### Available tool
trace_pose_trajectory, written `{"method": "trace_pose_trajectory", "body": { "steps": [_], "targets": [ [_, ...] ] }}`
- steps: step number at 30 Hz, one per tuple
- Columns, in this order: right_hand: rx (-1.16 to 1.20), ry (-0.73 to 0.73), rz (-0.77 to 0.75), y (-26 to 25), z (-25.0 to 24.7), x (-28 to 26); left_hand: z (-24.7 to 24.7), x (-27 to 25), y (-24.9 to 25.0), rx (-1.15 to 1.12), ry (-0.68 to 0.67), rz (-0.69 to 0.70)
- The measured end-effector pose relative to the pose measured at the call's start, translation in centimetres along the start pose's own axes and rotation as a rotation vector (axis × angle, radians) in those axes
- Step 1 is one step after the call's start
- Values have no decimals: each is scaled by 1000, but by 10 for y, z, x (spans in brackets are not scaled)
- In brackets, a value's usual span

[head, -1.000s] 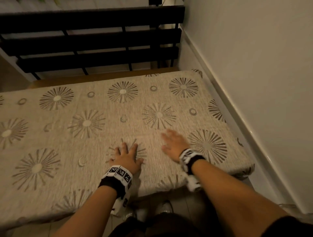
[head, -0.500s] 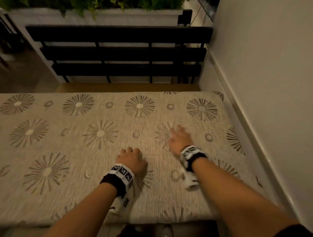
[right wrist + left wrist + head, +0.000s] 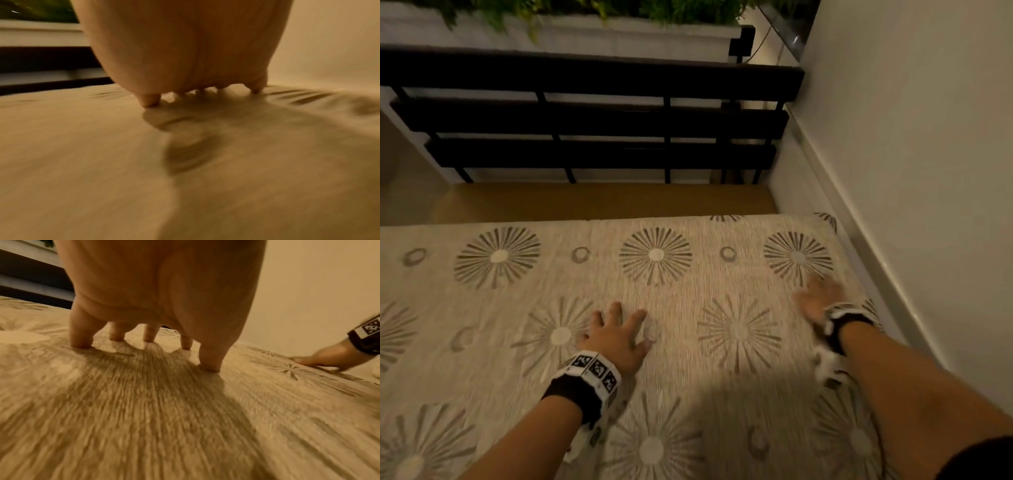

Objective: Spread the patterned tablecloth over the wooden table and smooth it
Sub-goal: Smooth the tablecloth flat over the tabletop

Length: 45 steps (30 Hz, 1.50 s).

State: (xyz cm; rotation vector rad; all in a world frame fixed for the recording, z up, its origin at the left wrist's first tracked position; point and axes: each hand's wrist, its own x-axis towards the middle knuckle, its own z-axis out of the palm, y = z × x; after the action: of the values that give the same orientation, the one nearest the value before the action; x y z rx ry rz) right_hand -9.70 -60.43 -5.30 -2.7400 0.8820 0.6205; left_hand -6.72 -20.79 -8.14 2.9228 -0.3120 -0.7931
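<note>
The beige tablecloth (image 3: 681,301) with brown sunburst patterns lies spread over the wooden table (image 3: 599,202), whose bare far edge shows as a strip beyond the cloth. My left hand (image 3: 616,334) rests on the cloth near the middle with its fingers spread; in the left wrist view its fingertips (image 3: 81,344) press the tablecloth (image 3: 185,418). My right hand (image 3: 816,298) lies blurred on the cloth near its right edge, fingers extended. From the right wrist its fingertips (image 3: 151,102) touch the tablecloth (image 3: 102,162). That right hand (image 3: 329,358) also shows in the left wrist view.
A white wall (image 3: 911,171) runs close along the table's right side. A dark slatted bench (image 3: 592,116) stands beyond the far edge, with a white planter of green plants (image 3: 585,31) behind it.
My right hand has slid to the right across the cloth toward the wall side. My left hand has moved farther onto the cloth and spread its fingers again. The head view has shifted forward.
</note>
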Motion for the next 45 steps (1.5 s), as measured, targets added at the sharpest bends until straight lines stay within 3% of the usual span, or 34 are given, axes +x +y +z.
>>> {"method": "trace_pose_trajectory", "body": {
  "steps": [2,4,6,8,12,14,16,19,24,25,27,29,32,36,40,45],
  "targets": [
    [-64,-95,257,57,-10,19,-5,1,2,-24,-18,15],
    [-173,-83,347,65,-15,31,-14,0,5,-22,-37,20],
    [-224,112,211,24,-18,34,-27,2,18,39,-47,-30],
    [-194,184,-45,-43,-25,26,-42,14,42,143,-27,-50],
    [20,14,-496,-159,5,20,-66,79,90,-25,210,94],
    [50,-15,-670,-197,8,20,-75,115,100,-31,210,111],
    [-16,-45,-742,-206,8,37,-80,143,96,-19,110,33],
    [-117,-37,-538,-160,-11,94,-79,162,79,-10,-39,-39],
    [-50,172,-81,-20,-72,211,-72,160,82,41,-34,-50],
    [-61,122,3,14,-69,246,-73,159,85,36,-43,-63],
    [-228,66,71,40,-63,266,-75,159,87,19,-71,-81],
    [-304,170,43,8,-64,227,-78,158,88,3,-91,-79],
    [-323,257,-248,-97,-69,142,-82,145,87,-21,-33,-66],
    [-222,56,-658,-207,-4,57,-67,91,71,-154,134,-121],
    [-159,-71,-1060,-272,52,-66,-17,-10,15,-248,186,-208],
    [-257,-174,-1305,-310,118,-191,61,-139,-59,-232,143,-408]
  ]
}}
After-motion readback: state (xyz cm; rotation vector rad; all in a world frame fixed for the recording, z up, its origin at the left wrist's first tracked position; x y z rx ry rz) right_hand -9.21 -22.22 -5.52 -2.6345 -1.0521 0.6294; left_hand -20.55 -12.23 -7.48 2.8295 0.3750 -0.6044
